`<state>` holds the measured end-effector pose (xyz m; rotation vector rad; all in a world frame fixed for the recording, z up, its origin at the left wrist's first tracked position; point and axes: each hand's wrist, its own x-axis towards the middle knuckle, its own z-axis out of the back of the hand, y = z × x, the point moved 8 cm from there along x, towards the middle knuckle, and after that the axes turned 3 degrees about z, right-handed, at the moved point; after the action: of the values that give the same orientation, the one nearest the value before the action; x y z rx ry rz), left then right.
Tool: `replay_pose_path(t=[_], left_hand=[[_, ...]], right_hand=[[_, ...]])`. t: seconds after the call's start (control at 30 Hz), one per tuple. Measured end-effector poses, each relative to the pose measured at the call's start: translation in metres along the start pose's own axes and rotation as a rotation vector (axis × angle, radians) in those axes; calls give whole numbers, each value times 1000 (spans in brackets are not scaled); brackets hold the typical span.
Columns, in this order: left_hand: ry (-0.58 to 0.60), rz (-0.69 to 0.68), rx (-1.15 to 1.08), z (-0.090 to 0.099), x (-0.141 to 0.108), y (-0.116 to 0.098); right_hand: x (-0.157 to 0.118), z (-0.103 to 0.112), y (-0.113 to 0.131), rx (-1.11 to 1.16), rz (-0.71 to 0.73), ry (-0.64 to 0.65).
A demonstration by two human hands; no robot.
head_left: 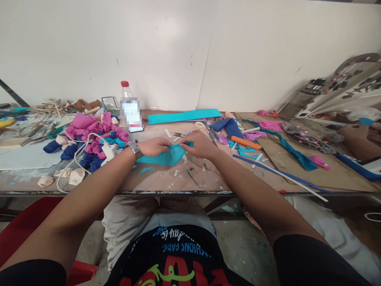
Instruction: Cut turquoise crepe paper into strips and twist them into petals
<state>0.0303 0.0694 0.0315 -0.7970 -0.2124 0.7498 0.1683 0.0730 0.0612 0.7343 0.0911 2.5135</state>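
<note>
Both hands meet over the middle of the worktable, pinching the upper edge of a turquoise strip (162, 156) that looks like crepe paper or cloth. My left hand (154, 146) grips it toward the left, fingers closed. My right hand (198, 143) pinches its right end, where the edge looks folded over. The strip's loose part hangs down to the table below my left hand. Behind the hands lies a second, flat turquoise strip (184, 115). A small pair of scissors or pliers (179, 134) rests just beyond my fingers, partly hidden.
Pink and blue crumpled rosettes (92, 131) are heaped at left beside a white cable and charger (109, 150). A lit phone (131, 115) leans on a bottle (126, 90). At right lie an orange-handled cutter (245, 142), scraps and cardboard (285, 169). Another person's arm (357, 139) is at far right.
</note>
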Motion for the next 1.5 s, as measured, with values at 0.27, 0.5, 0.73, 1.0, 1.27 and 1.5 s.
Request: replay_pose_path(t=[0.27,0.5,0.73,1.0,1.27,1.5], left_hand=[[-25,60,-84,6,-1,8],[-22,52,-60,0,2,5],[26,76,-104,-3,2,10],[33,80,-142,-2,1,8],[57,47,-159,-6,0,4],[-113,16,69,1,1,-4]], right_hand=[[1,-3,0,2,0,36],[0,-6,5,45,18,43],[1,-5,11,84,55,67],[1,-3,16,114,80,62],[1,-2,15,110,76,42],[1,-1,15,112,62,19]])
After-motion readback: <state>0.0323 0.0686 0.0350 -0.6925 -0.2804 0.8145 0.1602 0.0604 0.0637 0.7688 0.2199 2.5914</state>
